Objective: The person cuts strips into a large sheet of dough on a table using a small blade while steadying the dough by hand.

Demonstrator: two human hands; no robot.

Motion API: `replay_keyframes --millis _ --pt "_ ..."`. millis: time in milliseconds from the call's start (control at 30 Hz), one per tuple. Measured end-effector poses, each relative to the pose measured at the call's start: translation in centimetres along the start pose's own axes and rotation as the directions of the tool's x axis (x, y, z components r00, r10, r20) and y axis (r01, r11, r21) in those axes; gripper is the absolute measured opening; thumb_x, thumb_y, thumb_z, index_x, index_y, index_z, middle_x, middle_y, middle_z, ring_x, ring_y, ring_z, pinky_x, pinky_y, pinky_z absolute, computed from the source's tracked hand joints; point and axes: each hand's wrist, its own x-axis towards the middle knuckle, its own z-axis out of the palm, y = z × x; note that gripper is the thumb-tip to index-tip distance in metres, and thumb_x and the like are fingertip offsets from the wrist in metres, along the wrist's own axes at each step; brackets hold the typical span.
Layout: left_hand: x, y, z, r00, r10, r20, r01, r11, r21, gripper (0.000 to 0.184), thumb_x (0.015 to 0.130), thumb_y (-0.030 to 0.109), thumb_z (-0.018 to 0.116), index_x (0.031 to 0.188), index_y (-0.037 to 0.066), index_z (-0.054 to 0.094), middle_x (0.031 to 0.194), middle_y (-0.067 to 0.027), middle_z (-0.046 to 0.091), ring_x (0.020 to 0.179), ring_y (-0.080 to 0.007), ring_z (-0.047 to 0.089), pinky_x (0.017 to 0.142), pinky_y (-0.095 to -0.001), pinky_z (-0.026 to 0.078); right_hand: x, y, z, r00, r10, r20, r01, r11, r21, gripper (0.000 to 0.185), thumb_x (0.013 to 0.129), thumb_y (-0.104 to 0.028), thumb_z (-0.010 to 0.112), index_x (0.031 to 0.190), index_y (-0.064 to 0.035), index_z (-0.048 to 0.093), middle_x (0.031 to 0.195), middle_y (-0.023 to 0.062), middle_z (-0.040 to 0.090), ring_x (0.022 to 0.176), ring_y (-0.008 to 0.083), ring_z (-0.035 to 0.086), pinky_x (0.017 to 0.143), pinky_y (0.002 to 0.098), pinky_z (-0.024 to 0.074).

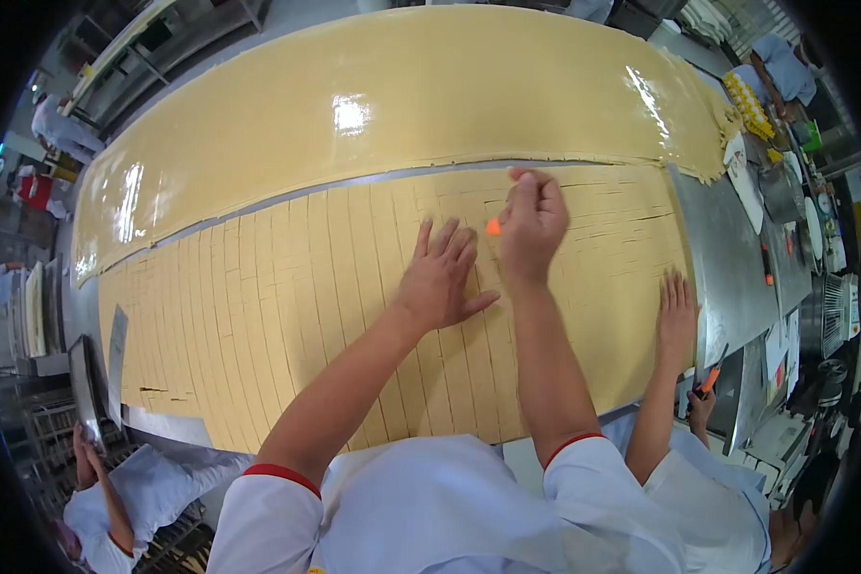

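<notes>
A wide sheet of pale yellow dough (pixel 354 277) covers the near table, scored by long cuts into narrow strips. My left hand (pixel 440 273) lies on it, fingers spread and thumb out, holding nothing. Just to the right, my right hand (pixel 534 225) is closed in a fist over the sheet. An orange knife handle (pixel 494 227) pokes out at the left of this fist; the blade is hidden. Short cross cuts show in the dough around and beyond my right hand.
A glossy uncut dough sheet (pixel 507 86) lies beyond a narrow gap. On my right, a co-worker's hand (pixel 677 316) rests on the dough; their other hand grips an orange cutter (pixel 710 381). Another person (pixel 134 507) holds a metal tray (pixel 86 383) at left. An orange-and-black tool (pixel 767 265) lies at right.
</notes>
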Motion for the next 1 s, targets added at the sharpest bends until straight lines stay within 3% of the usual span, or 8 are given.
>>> replay_keyframes --millis 200,400,467,700,733,833,933,1000 --pt "0.8 -0.4 0.7 0.997 0.007 -0.081 -0.006 1.0 0.021 0.087 0.097 0.07 0.063 0.14 -0.005 0.058 0.161 -0.0209 0.045 0.163 -0.0419 0.025 0.133 -0.0669 0.014 1.2 2.3 1.2 0.997 -0.063 -0.044 0.053 0.98 -0.19 0.023 0.114 -0.015 0.056 0.105 0.0004 0.07 0.081 -0.0031 0.063 0.067 0.0038 0.049 0.059 0.0233 0.0405" --pt "-0.1 -1.2 -1.3 0.99 -0.074 -0.119 0.059 0.991 -0.12 0.074 0.094 0.065 0.071 0.123 -0.002 0.062 0.16 -0.0216 0.046 0.162 -0.0435 0.026 0.132 -0.0674 0.014 -0.1 0.0 3.3 0.999 -0.012 -0.034 0.013 1.0 0.011 0.021 0.113 -0.013 0.055 0.106 0.0003 0.07 0.083 -0.0018 0.065 0.066 0.0038 0.049 0.059 0.024 0.0414" --pt "-1.0 -1.4 -0.6 0.979 -0.112 -0.173 0.086 0.985 -0.148 0.071 0.093 0.063 0.074 0.121 -0.001 0.062 0.16 -0.0219 0.045 0.162 -0.0439 0.026 0.132 -0.0673 0.014 0.2 5.5 3.5 0.996 -0.081 0.03 0.086 0.964 -0.251 0.021 0.114 -0.012 0.054 0.106 0.0002 0.07 0.084 -0.0018 0.065 0.065 0.0018 0.047 0.057 0.0215 0.0382" --pt "-2.2 -3.1 -1.8 0.97 -0.143 -0.198 0.112 0.981 -0.16 0.073 0.092 0.065 0.075 0.12 -0.002 0.062 0.158 -0.022 0.044 0.16 -0.046 0.027 0.131 -0.069 0.014 -1.2 -1.3 5.2 0.997 0.037 0.069 -0.04 0.999 0.035 0.02 0.112 -0.011 0.057 0.105 0.0023 0.069 0.091 0.0027 0.072 0.071 0.0078 0.055 0.064 0.027 0.0468" --pt "-2.4 -3.3 -1.6 0.955 -0.183 -0.233 0.14 0.972 -0.19 0.075 0.092 0.066 0.074 0.121 -0.002 0.062 0.158 -0.0221 0.045 0.16 -0.0462 0.027 0.131 -0.0693 0.014 -1.1 1.5 5.8 0.997 0.006 0.079 0.001 0.997 -0.081 0.02 0.113 -0.012 0.056 0.106 0.0018 0.069 0.09 0.002 0.071 0.069 0.0062 0.053 0.062 0.0256 0.0449" --pt "-3.2 -3.5 -0.5 0.981 -0.16 -0.111 0.149 0.984 -0.1 0.078 0.091 0.069 0.072 0.123 -0.002 0.062 0.159 -0.0219 0.044 0.161 -0.046 0.026 0.131 -0.0687 0.012 -0.4 5.6 6.4 0.993 -0.077 0.089 0.093 0.975 -0.201 0.019 0.114 -0.015 0.057 0.108 -0.0007 0.068 0.068 -0.0074 0.048 0.056 0.0008 0.038 0.049 0.0229 0.0321" --pt "-2.7 -4.2 -1.5 0.982 -0.14 -0.126 0.128 0.987 -0.097 0.067 0.089 0.062 0.078 0.114 0.002 0.06 0.16 -0.0239 0.043 0.16 -0.0499 0.026 0.13 -0.0698 0.013 -1.3 1.5 6.5 0.999 -0.02 0.039 0.02 1.0 0.006 0.02 0.114 -0.014 0.057 0.107 0.0001 0.069 0.069 -0.0076 0.048 0.057 0.0008 0.038 0.05 0.0227 0.0312" --pt "-2.3 -4.3 -1.8 0.976 -0.155 -0.155 0.14 0.985 -0.104 0.074 0.091 0.066 0.074 0.119 -0.001 0.062 0.159 -0.0232 0.045 0.161 -0.0479 0.026 0.131 -0.0689 0.012 -0.8 0.5 6.5 0.997 0.031 0.07 -0.03 0.999 -0.014 0.021 0.112 -0.013 0.057 0.104 0.0018 0.07 0.083 -0.0009 0.065 0.066 0.0038 0.049 0.059 0.0241 0.0428"
